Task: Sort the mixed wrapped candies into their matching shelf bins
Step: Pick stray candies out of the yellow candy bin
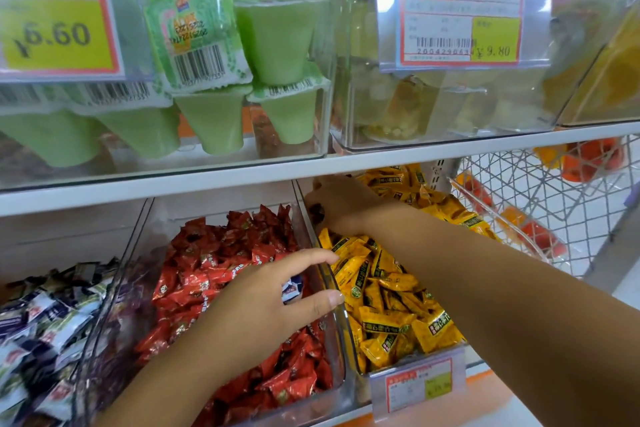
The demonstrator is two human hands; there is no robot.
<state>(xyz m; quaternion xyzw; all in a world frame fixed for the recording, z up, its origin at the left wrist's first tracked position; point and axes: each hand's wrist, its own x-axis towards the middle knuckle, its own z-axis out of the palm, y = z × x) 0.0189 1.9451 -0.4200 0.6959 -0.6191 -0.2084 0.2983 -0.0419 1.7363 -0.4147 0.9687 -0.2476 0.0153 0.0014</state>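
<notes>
- left hand: fingers curled round a blue-white candy, over the red candies.
- right hand: deep among the yellow candies, fingers bent; grip could not be told.
- dark-and-white candies: leftmost bin.

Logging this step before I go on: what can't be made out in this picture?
- Head view: right hand, fingertips hidden under the shelf at the back of the yellow candy bin; whether they hold anything is unclear.
- Head view: blue-and-white candy, mostly covered by the left hand; grip unclear.
- Head view: lower price tag, print blurred.
- Head view: dark-and-white candies, cut off by the left edge.
</notes>
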